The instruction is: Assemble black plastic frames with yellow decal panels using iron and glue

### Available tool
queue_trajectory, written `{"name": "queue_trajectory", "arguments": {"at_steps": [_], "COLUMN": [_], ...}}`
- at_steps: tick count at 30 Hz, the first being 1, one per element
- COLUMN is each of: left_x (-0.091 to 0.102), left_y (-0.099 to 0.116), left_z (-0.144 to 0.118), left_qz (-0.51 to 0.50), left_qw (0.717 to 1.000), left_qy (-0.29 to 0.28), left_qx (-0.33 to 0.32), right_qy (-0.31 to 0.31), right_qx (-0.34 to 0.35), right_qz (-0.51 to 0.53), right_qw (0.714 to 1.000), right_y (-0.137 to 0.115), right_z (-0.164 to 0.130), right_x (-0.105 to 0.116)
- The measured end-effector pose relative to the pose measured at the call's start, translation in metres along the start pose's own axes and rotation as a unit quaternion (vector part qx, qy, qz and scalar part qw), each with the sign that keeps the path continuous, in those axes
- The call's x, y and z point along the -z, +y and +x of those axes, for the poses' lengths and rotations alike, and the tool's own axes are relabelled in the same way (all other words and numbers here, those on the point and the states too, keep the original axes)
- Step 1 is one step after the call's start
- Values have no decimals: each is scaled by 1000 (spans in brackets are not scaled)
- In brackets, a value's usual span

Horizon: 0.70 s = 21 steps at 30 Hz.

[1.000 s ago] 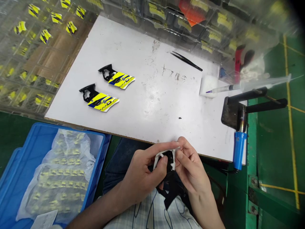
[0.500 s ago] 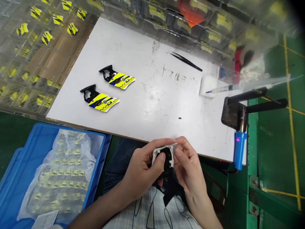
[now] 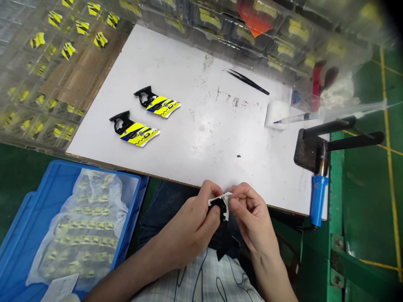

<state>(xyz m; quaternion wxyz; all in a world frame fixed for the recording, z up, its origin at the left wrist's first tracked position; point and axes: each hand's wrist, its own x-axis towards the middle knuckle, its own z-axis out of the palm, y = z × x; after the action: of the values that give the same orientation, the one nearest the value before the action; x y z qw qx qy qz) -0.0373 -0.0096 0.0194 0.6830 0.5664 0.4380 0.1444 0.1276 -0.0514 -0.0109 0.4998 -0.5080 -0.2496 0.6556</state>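
Over my lap, just below the front edge of the white board [image 3: 195,138], both hands pinch one small white plastic piece with a black part [image 3: 222,203] fitted into it. My left hand [image 3: 192,226] grips its left side with thumb on the black part. My right hand [image 3: 252,218] holds its right edge with fingertips. A black piece hangs below the hands, mostly hidden. Two finished yellow and blue panels with black brackets lie on the board at left: one [image 3: 135,131] nearer me, one [image 3: 159,102] farther.
Black tweezers [image 3: 248,81], a white foam block [image 3: 275,114] and a syringe [image 3: 315,114] lie at the back right. A blue-handled iron [image 3: 317,197] hangs in a black stand [image 3: 310,147]. A blue bin [image 3: 28,218] holds bagged yellow parts. Clear trays [image 3: 47,71] hold more parts.
My hands have drawn the white piece a little lower and closer together, and turned it so less of it shows. The view shifted slightly; things on the board stayed put.
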Motion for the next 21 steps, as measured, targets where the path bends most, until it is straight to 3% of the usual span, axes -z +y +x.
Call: {"name": "queue_trajectory", "arguments": {"at_steps": [4,13,21], "left_x": [-3,-14,-17], "left_y": [1,-3,-6], "left_z": [4,11,13], "left_qz": [-33,-47,-55], "left_qw": [999,995,992], "left_qy": [-1,75,96], "left_qx": [-14,-45,-60], "right_qy": [-21,-10,-7], "right_qx": [-7,0,17], "right_qz": [27,-1,-15], "right_qw": [999,1000,1000], "right_y": [1,1,1], "right_z": [-1,-3,-3], "right_x": [0,2,1]}}
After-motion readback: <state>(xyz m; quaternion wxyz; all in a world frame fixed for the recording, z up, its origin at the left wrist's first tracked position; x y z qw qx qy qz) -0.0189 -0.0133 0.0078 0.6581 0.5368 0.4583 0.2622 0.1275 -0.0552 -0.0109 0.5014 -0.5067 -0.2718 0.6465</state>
